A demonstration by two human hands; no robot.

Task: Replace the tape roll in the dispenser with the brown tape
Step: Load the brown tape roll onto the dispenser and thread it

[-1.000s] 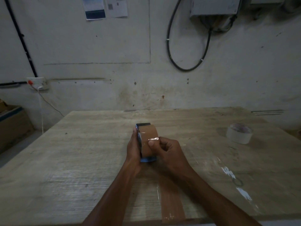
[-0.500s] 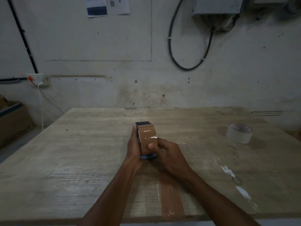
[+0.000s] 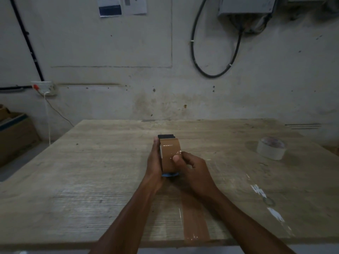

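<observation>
A brown tape roll (image 3: 169, 154) stands on edge inside a blue and black dispenser (image 3: 166, 136) at the middle of the wooden table (image 3: 91, 162). My left hand (image 3: 155, 162) grips the dispenser's left side. My right hand (image 3: 190, 169) holds the roll from the right, thumb pressed on its brown face. Only the dispenser's black far end and a blue bit at the bottom show. A white tape roll (image 3: 271, 148) lies flat at the right of the table.
A strip of brown tape (image 3: 195, 222) is stuck to the table near its front edge. White scraps (image 3: 258, 192) mark the right side. A cardboard box (image 3: 14, 136) stands on the floor at the left. The wall runs behind the table.
The dispenser and both hands stay in place. My right thumb has shifted slightly on the roll's face, and the camera has tilted a little.
</observation>
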